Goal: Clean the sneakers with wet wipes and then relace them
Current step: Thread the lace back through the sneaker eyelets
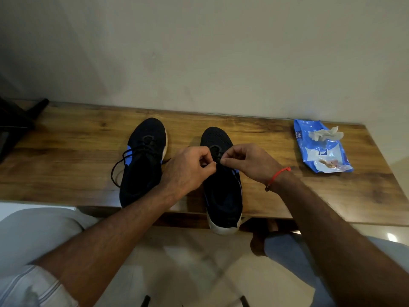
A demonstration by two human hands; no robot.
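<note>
Two black sneakers with blue accents stand on a wooden bench (66,151), toes toward the wall. The left sneaker (143,162) has a black lace hanging loose over its left side. The right sneaker (223,196) has its white heel past the bench's front edge. My left hand (188,169) and my right hand (245,161) meet over the right sneaker's lacing area, each pinching the black lace between thumb and fingers. The lace itself is mostly hidden by my fingers.
A blue wet-wipe pack (321,151) lies at the bench's right end with a crumpled used wipe (325,134) on top. A dark object (17,120) sits at the far left. The wall runs directly behind the bench. My knees are below the front edge.
</note>
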